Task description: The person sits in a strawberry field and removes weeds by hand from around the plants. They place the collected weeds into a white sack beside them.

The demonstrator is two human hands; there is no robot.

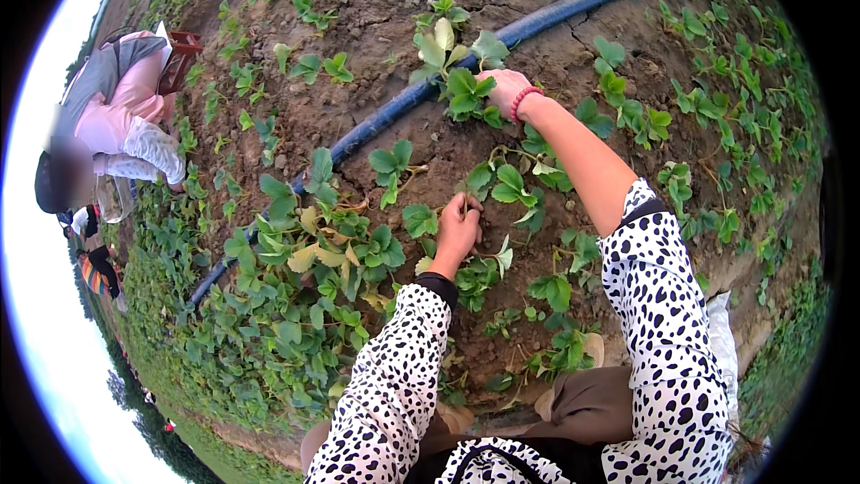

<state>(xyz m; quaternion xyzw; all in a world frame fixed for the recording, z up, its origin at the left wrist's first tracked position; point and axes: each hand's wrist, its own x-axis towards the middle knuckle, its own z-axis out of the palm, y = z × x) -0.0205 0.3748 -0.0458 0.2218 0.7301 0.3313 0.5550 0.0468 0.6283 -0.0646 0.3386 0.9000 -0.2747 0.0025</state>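
Note:
My left hand (459,235) is low over the soil, thumb and fingers pinched together on what looks like a thin brownish plant stem (465,206). Farther off and to the right, my right hand (507,92) wears a red bead bracelet (525,102). Its fingers curl in behind the leaves of a strawberry plant (467,92), which hides the fingertips. Some of that plant's leaves overlap the dark blue hose (394,108). Another leafy strawberry plant (511,185) grows between my two hands.
Dense strawberry plants (313,305) with some yellowed leaves spread to the left. More plants (743,108) cover the right side. A person in pink (125,116) bends over at the far left beside a reddish-brown crate (182,61). A white sheet (722,332) lies near my right arm.

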